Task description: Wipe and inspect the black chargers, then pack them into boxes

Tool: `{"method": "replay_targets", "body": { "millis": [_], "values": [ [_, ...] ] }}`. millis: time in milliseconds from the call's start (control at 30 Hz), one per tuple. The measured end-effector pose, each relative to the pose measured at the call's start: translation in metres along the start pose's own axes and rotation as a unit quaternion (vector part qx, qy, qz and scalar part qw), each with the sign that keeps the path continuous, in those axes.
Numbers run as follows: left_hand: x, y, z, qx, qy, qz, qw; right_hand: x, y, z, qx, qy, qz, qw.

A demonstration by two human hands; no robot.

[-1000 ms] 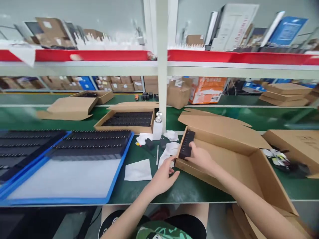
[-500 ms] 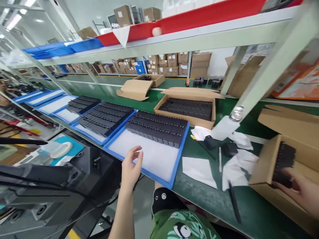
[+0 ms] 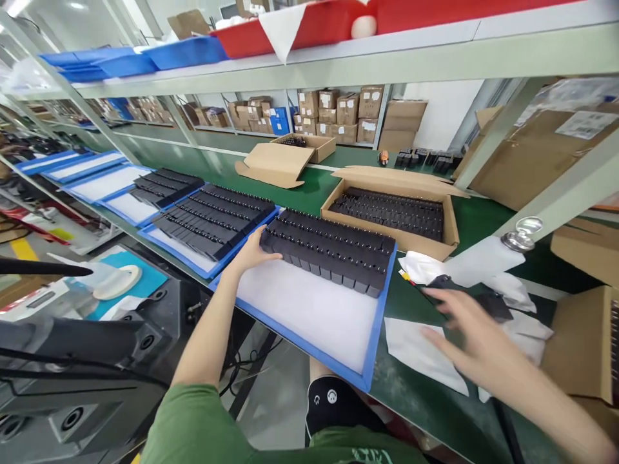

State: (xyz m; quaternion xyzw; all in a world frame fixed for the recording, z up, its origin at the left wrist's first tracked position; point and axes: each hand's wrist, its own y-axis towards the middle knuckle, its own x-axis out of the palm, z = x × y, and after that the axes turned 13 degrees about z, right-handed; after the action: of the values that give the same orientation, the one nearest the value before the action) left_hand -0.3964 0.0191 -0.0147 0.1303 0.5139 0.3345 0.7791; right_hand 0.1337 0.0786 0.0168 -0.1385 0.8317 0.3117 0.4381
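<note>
My left hand (image 3: 254, 250) rests against the left end of the front row of black blocks (image 3: 329, 264), thumb along the front face and fingers at the end, spread apart. The rows stand side by side on white foam (image 3: 309, 316) in a blue-edged tray (image 3: 370, 348). My right hand (image 3: 467, 328), blurred by motion, hovers over a white sheet (image 3: 411, 348) right of the tray. Its fingers are apart and nothing shows in them. Near its fingertips lies a thin dark tool with a yellow and red end (image 3: 406, 277).
Another tray of black blocks (image 3: 217, 219) adjoins on the left. Behind stands an open carton of black blocks (image 3: 391, 212). A clear pump bottle (image 3: 488, 258) and crumpled white wipes (image 3: 522, 332) lie to the right, before another carton (image 3: 580, 341). A shelf beam (image 3: 338, 74) spans overhead.
My left hand has moved from above the foam to the row's left end. My right hand has left the black blocks in the right carton and swung left. The view has turned left.
</note>
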Motion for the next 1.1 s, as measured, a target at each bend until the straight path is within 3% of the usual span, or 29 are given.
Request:
{"method": "replay_targets", "body": {
  "millis": [67, 167, 267, 400, 567, 867, 1100],
  "values": [
    [0.004, 0.013, 0.011, 0.069, 0.013, -0.009, 0.997, 0.037, 0.036, -0.032, -0.043, 0.006, -0.021, 0.999],
    [0.018, 0.011, 0.049, 0.203, 0.016, -0.043, 0.978, 0.082, 0.073, -0.057, -0.034, -0.017, 0.009, 0.999],
    [0.046, -0.004, 0.088, 0.322, 0.005, -0.103, 0.941, 0.112, 0.083, -0.062, -0.006, -0.047, 0.050, 0.998],
    [0.080, -0.021, 0.111, 0.368, 0.015, -0.120, 0.922, 0.134, 0.078, -0.065, 0.011, -0.070, 0.091, 0.993],
    [0.088, -0.023, 0.109, 0.384, 0.028, -0.102, 0.917, 0.144, 0.074, -0.071, 0.023, -0.077, 0.122, 0.989],
    [0.085, -0.020, 0.114, 0.410, 0.016, -0.062, 0.910, 0.134, 0.088, -0.080, 0.018, -0.078, 0.082, 0.993],
    [0.087, -0.026, 0.112, 0.435, 0.002, -0.017, 0.900, 0.137, 0.076, -0.090, 0.022, -0.069, 0.094, 0.993]
  ]
}}
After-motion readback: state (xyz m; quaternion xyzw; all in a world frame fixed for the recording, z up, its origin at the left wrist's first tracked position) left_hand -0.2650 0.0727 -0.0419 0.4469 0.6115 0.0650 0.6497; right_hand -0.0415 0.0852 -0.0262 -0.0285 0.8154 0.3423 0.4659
